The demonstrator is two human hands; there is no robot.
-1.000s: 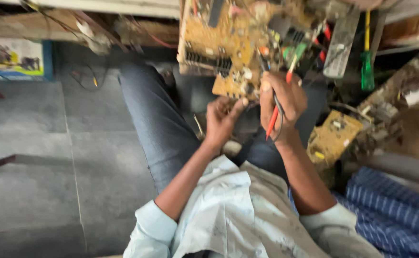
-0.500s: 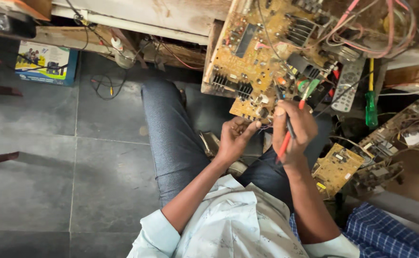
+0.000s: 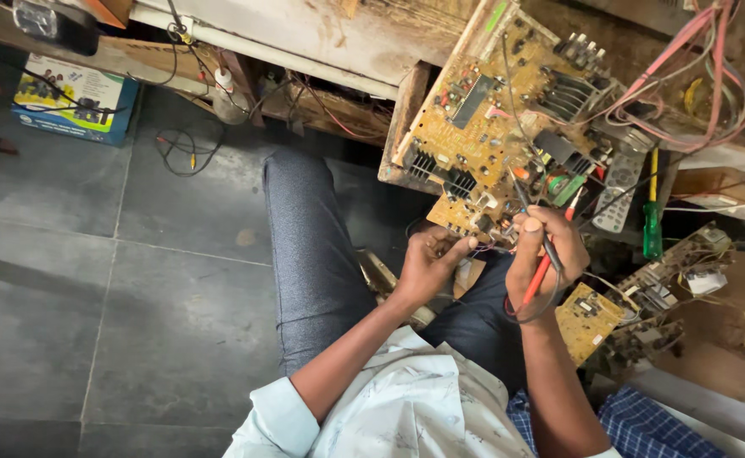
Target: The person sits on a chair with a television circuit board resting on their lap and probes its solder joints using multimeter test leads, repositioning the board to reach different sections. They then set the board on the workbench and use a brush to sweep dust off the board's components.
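Over 1 s, right hand [image 3: 546, 254] kept clamped on 2 probes [image 3: 535, 270] at yellow circuit board [image 3: 495, 127]; left hand [image 3: 430, 261] raised, fingers pinching its lower edge.

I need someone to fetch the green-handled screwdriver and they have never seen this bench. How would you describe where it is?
Start at the big yellow circuit board propped against the wooden bench. To its right lies a grey remote control, and just right of that hangs the screwdriver, upright with its shaft up. Its translucent green handle sets it apart from the red and black probes in the right hand.
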